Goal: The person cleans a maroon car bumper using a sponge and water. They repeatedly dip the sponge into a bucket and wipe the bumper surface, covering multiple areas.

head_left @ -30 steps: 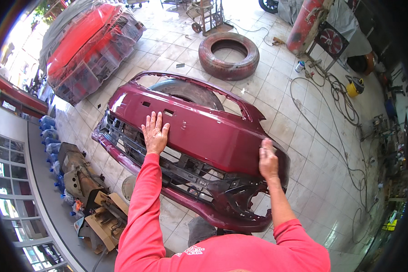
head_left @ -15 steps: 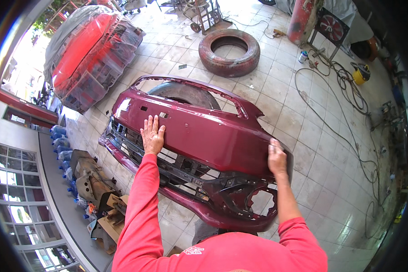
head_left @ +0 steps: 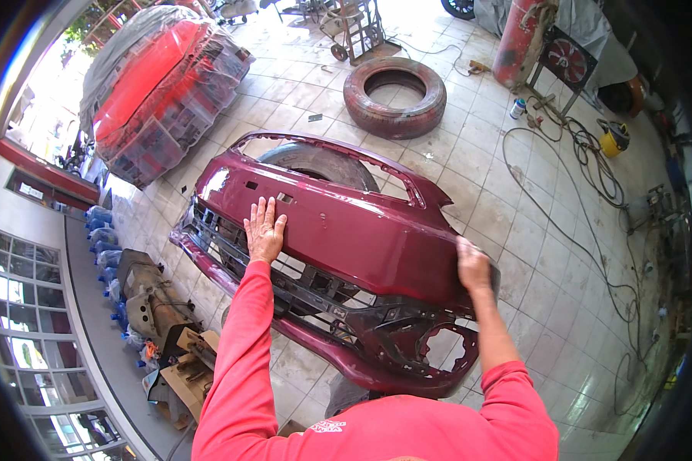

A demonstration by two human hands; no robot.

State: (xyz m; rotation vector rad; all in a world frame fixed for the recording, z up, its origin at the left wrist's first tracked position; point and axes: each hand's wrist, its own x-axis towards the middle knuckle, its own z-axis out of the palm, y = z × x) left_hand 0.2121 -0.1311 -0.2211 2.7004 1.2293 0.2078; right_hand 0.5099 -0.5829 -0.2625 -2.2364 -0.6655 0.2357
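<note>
A glossy dark red car bumper (head_left: pixel 338 223) lies before me, its black grille openings facing my body. My left hand (head_left: pixel 264 230) rests flat on its painted surface, just below a small rectangular cutout, with the fingers stretched out and slightly parted. At the bumper's right end, my right hand (head_left: pixel 475 267) clasps the curved upper edge; its fingers bend over the edge and are partly blurred. Under the far side of the bumper shows a tire (head_left: pixel 315 160). A round lamp opening (head_left: pixel 447 347) sits at the near right corner.
A second tire (head_left: pixel 394 100) lies on the tiled floor beyond the bumper. A red car part wrapped in plastic (head_left: pixel 161 100) stands far left. Hoses (head_left: pixel 592 161) and a yellow-black container (head_left: pixel 613 138) lie right. Blue-capped bottles (head_left: pixel 104 238) and car parts (head_left: pixel 150 296) line the left wall.
The view has shifted slightly, so the scene sits a little lower and further right. Both hands stay on the bumper in about the same places.
</note>
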